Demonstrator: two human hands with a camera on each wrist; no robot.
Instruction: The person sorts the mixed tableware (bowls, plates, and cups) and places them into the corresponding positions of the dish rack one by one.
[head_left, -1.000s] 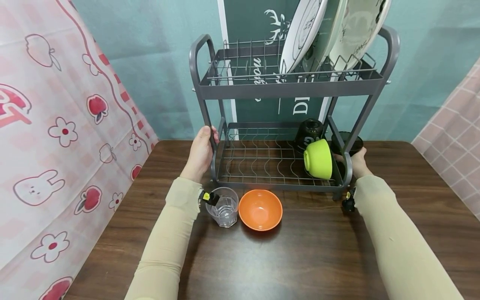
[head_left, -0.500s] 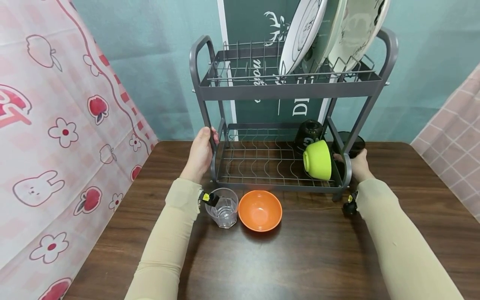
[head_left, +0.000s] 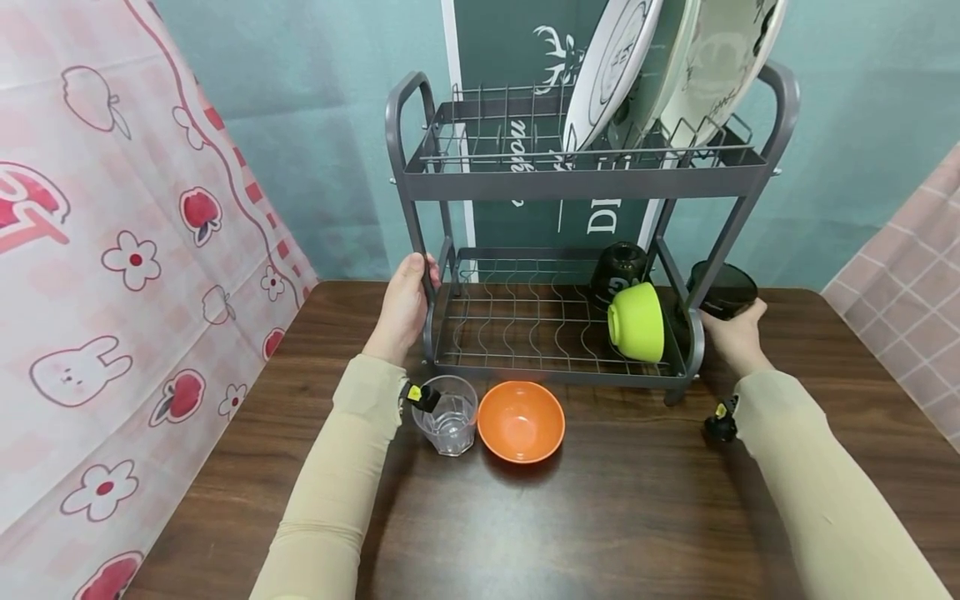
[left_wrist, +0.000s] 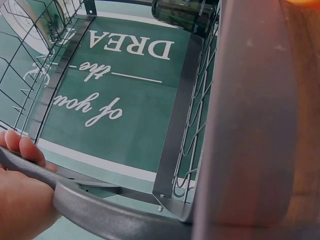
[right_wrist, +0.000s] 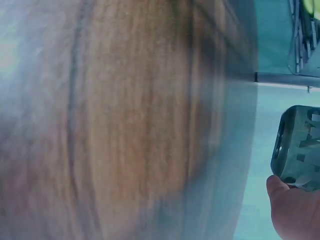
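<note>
I see the left hand [head_left: 405, 302] with its fingers curled round the side of the dish rack [head_left: 585, 184], and the right hand [head_left: 738, 335] gripping a dark cup [head_left: 722, 286] just outside the rack's right side. Moving the cup seems to be the job now (2 busy hands!), so next needs a firm grip and no bumps.

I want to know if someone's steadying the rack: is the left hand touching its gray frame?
Touching. The left wrist view shows it: the left hand grips the gray frame, fingers on one side, palm on the other.
</note>
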